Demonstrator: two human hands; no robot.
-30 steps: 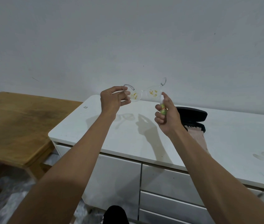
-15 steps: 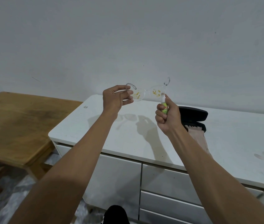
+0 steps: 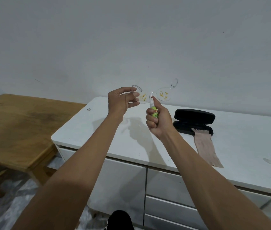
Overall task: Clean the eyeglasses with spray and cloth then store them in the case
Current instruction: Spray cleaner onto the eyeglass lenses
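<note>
Clear-framed eyeglasses (image 3: 163,95) with yellow smears on both lenses hang in the air above the white cabinet top (image 3: 98,130). My left hand (image 3: 120,100) pinches their left end. My right hand (image 3: 158,121) grips a small green-labelled spray bottle (image 3: 153,111), index finger on its white nozzle, which points at the left lens from close by. A black glasses case (image 3: 194,116) lies open on the cabinet to the right. A pinkish cloth (image 3: 206,148) drapes out of the case toward the front edge.
A wooden table (image 3: 15,127) stands lower at the left, beside the cabinet. White drawers (image 3: 124,183) front the cabinet below its edge. A plain wall rises behind. Crumpled plastic sheeting covers the floor at lower left.
My right hand has shifted the spray bottle left, from under the right lens to the left lens. The glasses and my left hand have stayed nearly in place.
</note>
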